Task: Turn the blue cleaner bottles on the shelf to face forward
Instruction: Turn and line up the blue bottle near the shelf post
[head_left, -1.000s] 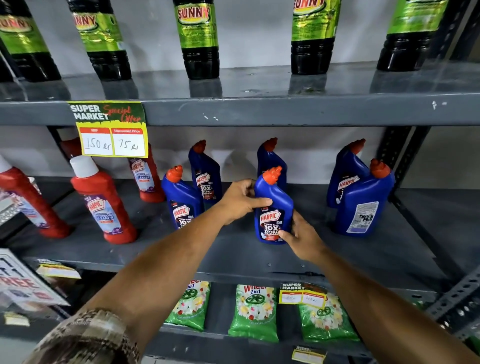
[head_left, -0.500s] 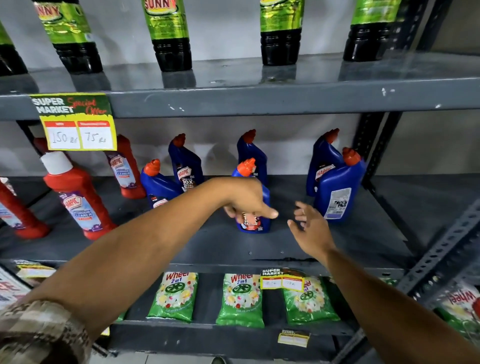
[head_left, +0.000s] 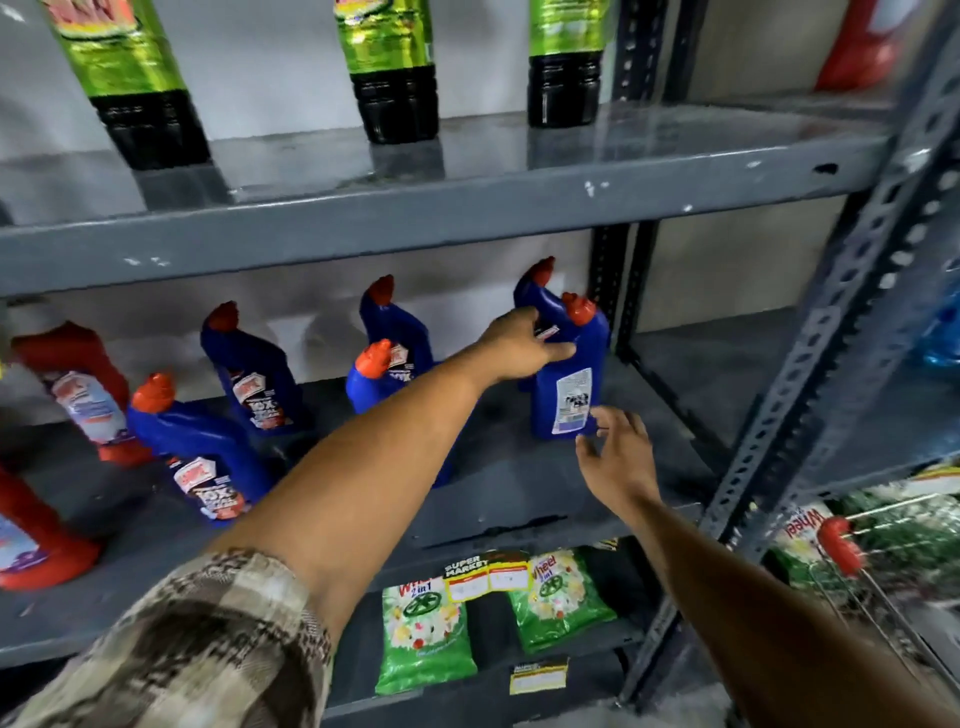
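Several blue cleaner bottles with orange caps stand on the grey middle shelf. The right front bottle shows its white back label. My left hand reaches across to it, fingers spread, thumb touching its upper part. My right hand is open, fingertips at the bottle's lower right corner. Another blue bottle stands just behind it. My left arm partly hides a middle blue bottle. Further left, a front blue bottle and a back one show their front labels.
Red cleaner bottles stand at the left of the same shelf. Dark bottles with green labels line the shelf above. Green detergent packs lie on the shelf below. A perforated steel upright rises at the right, beside a wire cart with a red handle.
Both hands left the middle blue bottle and moved right to the right front bottle. The view has shifted right and closer.
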